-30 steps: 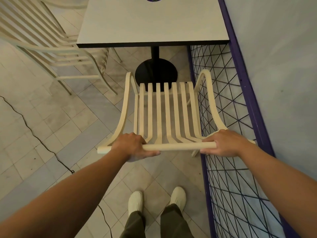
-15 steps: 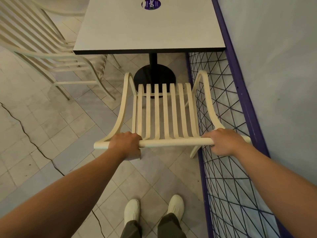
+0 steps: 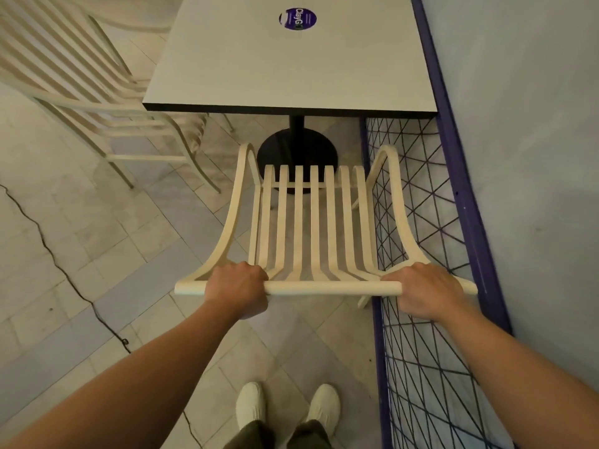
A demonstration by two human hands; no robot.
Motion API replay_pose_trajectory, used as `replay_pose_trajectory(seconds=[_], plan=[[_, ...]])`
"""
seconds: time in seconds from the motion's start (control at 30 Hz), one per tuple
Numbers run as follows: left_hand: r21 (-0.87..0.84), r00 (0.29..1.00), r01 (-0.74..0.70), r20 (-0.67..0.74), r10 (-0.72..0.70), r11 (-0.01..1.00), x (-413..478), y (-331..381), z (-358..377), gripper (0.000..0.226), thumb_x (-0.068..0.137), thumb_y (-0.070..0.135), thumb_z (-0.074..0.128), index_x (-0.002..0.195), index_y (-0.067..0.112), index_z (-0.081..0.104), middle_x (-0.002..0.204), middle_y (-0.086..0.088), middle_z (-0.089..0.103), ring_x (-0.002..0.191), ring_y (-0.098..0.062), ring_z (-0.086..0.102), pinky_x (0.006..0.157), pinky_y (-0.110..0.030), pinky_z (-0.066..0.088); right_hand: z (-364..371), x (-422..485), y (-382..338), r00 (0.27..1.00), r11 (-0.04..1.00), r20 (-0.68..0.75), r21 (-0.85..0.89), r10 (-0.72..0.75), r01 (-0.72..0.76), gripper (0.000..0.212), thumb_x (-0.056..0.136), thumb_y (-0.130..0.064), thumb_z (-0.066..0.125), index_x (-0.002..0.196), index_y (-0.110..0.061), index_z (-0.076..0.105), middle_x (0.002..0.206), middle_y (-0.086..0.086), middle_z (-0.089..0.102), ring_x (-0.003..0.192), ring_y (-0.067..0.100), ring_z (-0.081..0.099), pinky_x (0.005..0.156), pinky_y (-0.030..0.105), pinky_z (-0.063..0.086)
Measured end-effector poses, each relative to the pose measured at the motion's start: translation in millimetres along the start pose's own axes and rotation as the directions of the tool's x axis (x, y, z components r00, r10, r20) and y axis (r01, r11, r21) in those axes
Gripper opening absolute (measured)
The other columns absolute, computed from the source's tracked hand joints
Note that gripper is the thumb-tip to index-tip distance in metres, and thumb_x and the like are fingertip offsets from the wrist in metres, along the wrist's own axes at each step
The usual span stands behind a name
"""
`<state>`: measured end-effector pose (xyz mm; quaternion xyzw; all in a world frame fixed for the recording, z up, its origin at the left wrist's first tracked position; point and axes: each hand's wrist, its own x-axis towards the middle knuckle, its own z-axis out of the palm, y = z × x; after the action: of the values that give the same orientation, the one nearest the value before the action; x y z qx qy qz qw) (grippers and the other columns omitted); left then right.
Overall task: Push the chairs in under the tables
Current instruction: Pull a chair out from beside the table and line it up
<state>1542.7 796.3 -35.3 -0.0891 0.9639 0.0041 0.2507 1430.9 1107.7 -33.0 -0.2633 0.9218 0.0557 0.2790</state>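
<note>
- Directly below the camera, a person grips the top rail (image 3: 324, 289) of a cream slatted chair (image 3: 313, 222) with both bare hands.
- Left hand (image 3: 238, 286): fingers curled over the rail near its left end, knuckles up.
- Right hand (image 3: 428, 293): wrapped round the rail near its right end in the same way.
- The chair faces a pale square table (image 3: 291, 69); its front end stands short of the table's near edge, close to the round black base (image 3: 298, 150) of the pedestal.
- The chair's right side runs just beside a purple-framed wire mesh panel (image 3: 452, 150) set against a grey wall (image 3: 534, 157).
- A round purple sticker (image 3: 297, 19) sits on the tabletop.
- A second cream chair (image 3: 142, 158) stands at the table's left side, its seat partly under the top.
- Two white shoes (image 3: 249, 405) stand on the tiled floor (image 3: 97, 238), where a dark cable (image 3: 75, 287) trails across the left.
</note>
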Motion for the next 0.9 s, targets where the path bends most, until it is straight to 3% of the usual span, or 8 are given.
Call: replay_pose_trajectory(seconds=[0.23,0.9], plan=[[-0.002,0.998,-0.05,0.029,0.05,0.999,20.8,-4.7,-11.7,0.034,0.087,0.035,0.064,0.12,0.033,0.07,0.086,0.01,0.065,0.077,-0.013,0.064,0.075,-0.033,0.059,-14.3,13.1,0.9,0.999,0.999,0.002,0.018,0.032,-0.032,0.049,0.083,-0.023,0.06,0.124,-0.05,0.061,0.085,-0.013,0.053,0.077,0.014,0.051,0.073,0.031,0.046],[0.019,0.998,-0.057,-0.007,0.058,0.998,86.9,7.8,-46.5,0.038,0.087,0.037,0.068,0.125,0.036,0.069,0.086,0.01,0.064,0.078,-0.012,0.061,0.07,-0.028,0.053,-45.5,65.5,39.8,0.999,0.999,-0.026,0.036,0.029,-0.028,0.052,0.081,-0.021,0.06,0.123,-0.052,0.062,0.093,-0.008,0.066,0.083,0.019,0.062,0.073,0.035,0.051]])
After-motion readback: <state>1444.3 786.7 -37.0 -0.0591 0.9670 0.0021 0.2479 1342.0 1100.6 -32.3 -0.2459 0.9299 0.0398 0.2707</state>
